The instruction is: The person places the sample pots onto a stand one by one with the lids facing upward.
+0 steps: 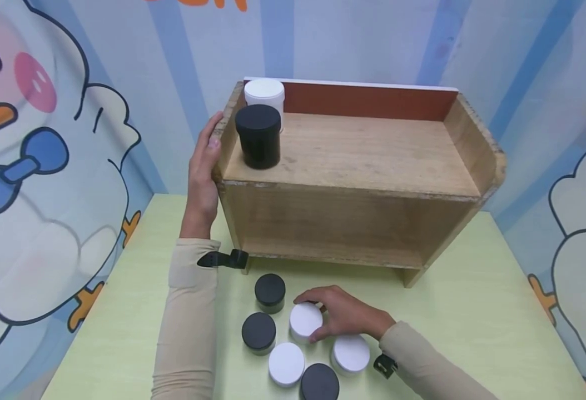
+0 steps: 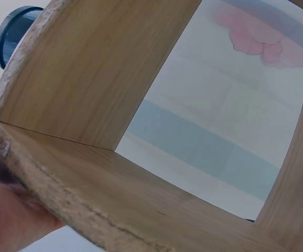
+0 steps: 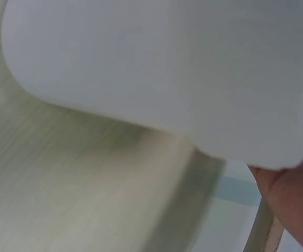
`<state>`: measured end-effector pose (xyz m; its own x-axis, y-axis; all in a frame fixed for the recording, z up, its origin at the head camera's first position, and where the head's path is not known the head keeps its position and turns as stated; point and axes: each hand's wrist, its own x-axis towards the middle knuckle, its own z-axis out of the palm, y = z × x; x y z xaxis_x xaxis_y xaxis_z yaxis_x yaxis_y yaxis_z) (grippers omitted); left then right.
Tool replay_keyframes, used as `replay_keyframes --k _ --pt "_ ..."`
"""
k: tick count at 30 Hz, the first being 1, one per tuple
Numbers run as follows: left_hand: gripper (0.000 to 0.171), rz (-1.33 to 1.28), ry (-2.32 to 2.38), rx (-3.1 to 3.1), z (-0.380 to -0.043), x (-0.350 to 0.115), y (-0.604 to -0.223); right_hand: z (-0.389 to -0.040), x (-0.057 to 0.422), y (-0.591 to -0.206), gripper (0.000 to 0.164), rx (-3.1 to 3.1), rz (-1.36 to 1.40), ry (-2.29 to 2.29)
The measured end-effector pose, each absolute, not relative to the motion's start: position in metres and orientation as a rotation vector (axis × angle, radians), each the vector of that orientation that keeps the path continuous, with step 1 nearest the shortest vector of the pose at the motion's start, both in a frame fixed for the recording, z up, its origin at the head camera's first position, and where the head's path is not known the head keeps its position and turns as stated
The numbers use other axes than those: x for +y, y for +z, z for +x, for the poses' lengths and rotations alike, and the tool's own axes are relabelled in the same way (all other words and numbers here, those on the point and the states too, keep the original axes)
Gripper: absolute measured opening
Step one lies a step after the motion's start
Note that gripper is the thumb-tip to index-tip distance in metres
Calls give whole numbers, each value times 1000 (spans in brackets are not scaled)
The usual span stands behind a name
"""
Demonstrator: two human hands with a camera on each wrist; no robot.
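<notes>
My left hand [image 1: 204, 178] rests against the outer left side of a two-tier wooden shelf [image 1: 353, 155], fingers along its panel. In the left wrist view that panel's rough edge [image 2: 52, 194] runs past the hand. On the upper tier, at its left end, a black jar [image 1: 259, 139] stands in front of a white jar [image 1: 268, 94]. Below the shelf, my right hand [image 1: 348, 312] grips another white jar [image 1: 306, 321] between thumb and fingers. That white jar [image 3: 157, 68] fills the upper part of the right wrist view.
Around the gripped jar on the pale green table [image 1: 473, 311] stand two black jars [image 1: 270, 291] at its left, a white jar [image 1: 286, 364] and a third black jar [image 1: 319, 382] nearer me, and a white jar [image 1: 350, 354] at its right. A cartoon-printed wall [image 1: 363, 39] rises behind the shelf.
</notes>
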<state>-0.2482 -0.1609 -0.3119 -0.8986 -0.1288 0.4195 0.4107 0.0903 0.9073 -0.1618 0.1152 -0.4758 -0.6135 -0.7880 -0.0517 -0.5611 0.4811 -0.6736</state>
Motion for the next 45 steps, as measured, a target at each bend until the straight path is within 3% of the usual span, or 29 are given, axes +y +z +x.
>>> replay_keyframes --k 45 --pt "53 -277 -1874 -1976 -248 -159 -311 -158 118 -473 66 2371 -1057 -994"
